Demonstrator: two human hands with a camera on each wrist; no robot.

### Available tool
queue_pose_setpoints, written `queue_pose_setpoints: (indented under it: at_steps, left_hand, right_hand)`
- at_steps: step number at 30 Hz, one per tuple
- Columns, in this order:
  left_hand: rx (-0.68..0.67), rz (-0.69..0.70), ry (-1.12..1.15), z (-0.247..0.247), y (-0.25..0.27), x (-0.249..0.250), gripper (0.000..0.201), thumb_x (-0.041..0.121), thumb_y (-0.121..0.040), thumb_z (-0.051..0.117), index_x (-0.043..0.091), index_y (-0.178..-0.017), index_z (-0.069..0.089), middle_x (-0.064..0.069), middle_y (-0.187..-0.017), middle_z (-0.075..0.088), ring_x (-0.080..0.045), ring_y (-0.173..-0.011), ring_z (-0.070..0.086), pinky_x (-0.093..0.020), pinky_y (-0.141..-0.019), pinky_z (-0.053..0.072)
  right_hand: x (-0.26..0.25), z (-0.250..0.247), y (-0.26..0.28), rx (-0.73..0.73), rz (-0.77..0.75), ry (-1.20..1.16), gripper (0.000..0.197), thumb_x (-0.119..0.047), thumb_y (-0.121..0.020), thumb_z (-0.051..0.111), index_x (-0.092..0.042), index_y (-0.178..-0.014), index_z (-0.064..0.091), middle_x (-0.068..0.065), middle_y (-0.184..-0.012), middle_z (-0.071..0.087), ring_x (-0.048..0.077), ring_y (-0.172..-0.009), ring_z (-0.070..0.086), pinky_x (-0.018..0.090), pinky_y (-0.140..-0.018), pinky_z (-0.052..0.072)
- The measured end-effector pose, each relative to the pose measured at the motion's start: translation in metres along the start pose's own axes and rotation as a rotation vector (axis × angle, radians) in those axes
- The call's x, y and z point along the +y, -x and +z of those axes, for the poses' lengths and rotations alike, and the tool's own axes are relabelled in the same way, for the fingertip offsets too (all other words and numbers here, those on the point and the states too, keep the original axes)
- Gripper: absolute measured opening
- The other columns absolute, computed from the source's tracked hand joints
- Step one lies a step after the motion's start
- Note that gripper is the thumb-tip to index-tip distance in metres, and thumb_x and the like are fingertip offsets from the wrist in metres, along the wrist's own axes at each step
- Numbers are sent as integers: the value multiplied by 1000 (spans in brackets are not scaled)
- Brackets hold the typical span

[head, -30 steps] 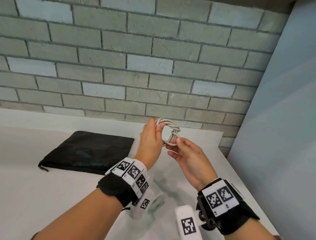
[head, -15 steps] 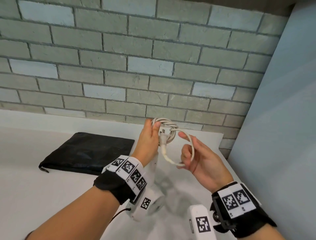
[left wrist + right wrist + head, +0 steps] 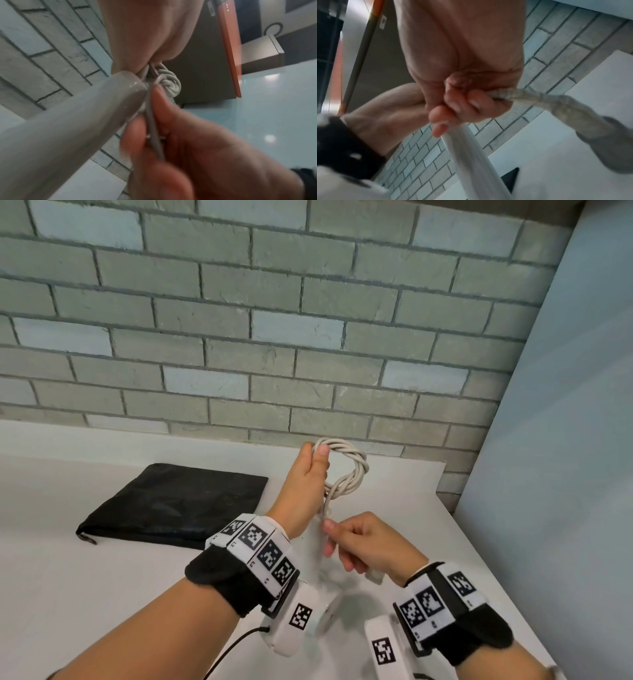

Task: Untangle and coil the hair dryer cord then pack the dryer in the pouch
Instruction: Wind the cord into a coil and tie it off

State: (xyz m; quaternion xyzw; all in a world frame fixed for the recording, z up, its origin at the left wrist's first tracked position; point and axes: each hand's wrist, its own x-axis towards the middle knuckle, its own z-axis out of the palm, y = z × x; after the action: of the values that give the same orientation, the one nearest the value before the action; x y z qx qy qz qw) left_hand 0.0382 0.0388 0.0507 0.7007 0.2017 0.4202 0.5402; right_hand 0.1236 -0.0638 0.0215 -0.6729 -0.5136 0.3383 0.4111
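Note:
My left hand [image 3: 317,453] is raised over the white table [image 3: 85,594] and grips the coiled white cord [image 3: 354,469] at its top left. The coil [image 3: 171,83] sits at the end of the dryer's handle [image 3: 68,128]. Below it my right hand [image 3: 329,525] pinches the cord's tail [image 3: 154,136], and the plug end [image 3: 375,577] sticks out under the palm. The white dryer [image 3: 325,607] is mostly hidden behind my left wrist. The black pouch [image 3: 178,505] lies flat to the left of both hands.
A grey brick wall [image 3: 274,337] runs close behind the table. A pale blue panel [image 3: 565,474] closes off the right side, and the table's right edge [image 3: 479,549] slants toward me just right of my right hand.
My right hand has dropped down and toward me, drawing the cord's tail with it. The loose loop that hung under the coil is gone. My left hand has kept the coil in place.

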Motion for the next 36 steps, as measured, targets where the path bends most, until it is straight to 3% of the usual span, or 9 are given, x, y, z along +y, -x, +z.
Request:
queue_pose_setpoints:
  at_steps: [5,9,12,18,22,25,28,33,36]
  left_hand:
    - [-112,-111,162,-11,-2,-5,34,44,-94,34,21,-70,43,4,-66,41,-15,-62,37,-38,-70,32]
    - [-208,-164,181,-8,-4,-2,34,45,-92,37,20,-68,42,5,-62,40,-13,-58,36,-31,-64,31]
    - [-259,-189,111,-7,-3,5,32,40,-96,33,21,-74,47,4,-67,41,-11,-60,38,-27,-66,33]
    - [-239,-166,-88,-8,-2,14,37,39,-97,31,10,-104,53,-1,-89,57,-15,-83,54,-31,-80,45]
    - [-219,-175,-85,-5,-4,11,41,39,-96,34,4,-109,53,-18,-102,62,-29,-90,60,-41,-88,48]
    - [-190,-165,-67,-1,-5,9,42,36,-96,36,0,-107,53,-22,-96,62,-34,-84,60,-44,-78,50]
    - [-182,-154,-46,0,-4,9,35,34,-96,37,5,-86,53,-4,-69,50,-14,-59,47,-25,-57,41]
    - [-122,-183,12,2,-2,9,33,35,-96,38,17,-70,45,2,-65,43,-10,-55,41,-21,-51,35]
    - [-105,-132,-1,5,-2,10,31,35,-96,36,20,-72,47,3,-66,44,-10,-58,42,-22,-55,34]
  right_hand:
    - [6,-21,-11,172,59,162,44,-43,-79,63,-13,-49,54,-8,-35,40,6,-35,33,18,-44,33]
    - [2,-32,-25,230,-42,124,27,-25,-77,70,0,-68,63,15,-61,64,5,-58,47,21,-61,38]
    - [-9,-36,-29,221,-87,-55,28,-6,-82,62,-13,-55,59,1,-43,51,3,-42,38,20,-47,30]
    - [-26,-48,-34,65,8,-403,35,-27,-91,47,-11,-69,69,1,-58,62,11,-51,49,19,-47,37]
    - [-26,-54,-33,-74,-88,-384,53,-62,-69,61,-11,-82,68,3,-68,62,16,-65,56,28,-66,42]
    - [-28,-53,-27,-82,-168,-388,14,-10,-77,66,-4,-90,66,4,-76,69,18,-76,64,25,-74,50]
    - [-26,-51,-25,21,-183,-419,21,9,-79,56,5,-99,61,6,-78,69,14,-73,67,21,-69,54]
    - [-20,-45,-28,602,-476,291,29,-9,-68,75,-16,-91,57,-1,-87,50,6,-79,49,11,-70,38]
    - [-23,-38,-29,631,-711,810,12,-5,-75,62,-11,-85,62,6,-79,51,17,-69,48,26,-58,44]
